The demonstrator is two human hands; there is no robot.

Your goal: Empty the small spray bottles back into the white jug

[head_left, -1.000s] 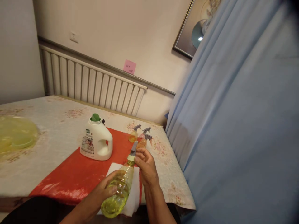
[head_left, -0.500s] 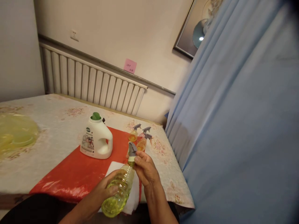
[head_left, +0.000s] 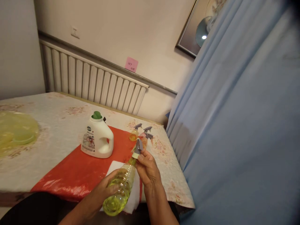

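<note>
A clear yellow-green spray bottle (head_left: 123,187) with ridged sides is held tilted at the front of the bed, its neck pointing up and to the right. My left hand (head_left: 109,187) is wrapped round the bottle's body. At the neck, my right hand (head_left: 147,165) has its fingers closed on the pale collar just under the grey spray head (head_left: 139,146). Yellowish liquid shows in the bottle's lower part. Beneath it lies a white cloth or sheet (head_left: 134,197), partly hidden by the bottle and hands.
On a red plastic sheet (head_left: 70,175) stands a white detergent jug (head_left: 98,142) with a green cap. Behind my right hand are several small spray bottles (head_left: 134,135). A yellow translucent plastic item (head_left: 16,131) lies at left. A blue curtain (head_left: 234,125) hangs at right; a radiator (head_left: 91,78) lines the wall.
The spray head has turned and shifted a little right and up in my right fingers. My left hand keeps its hold on the bottle's body.
</note>
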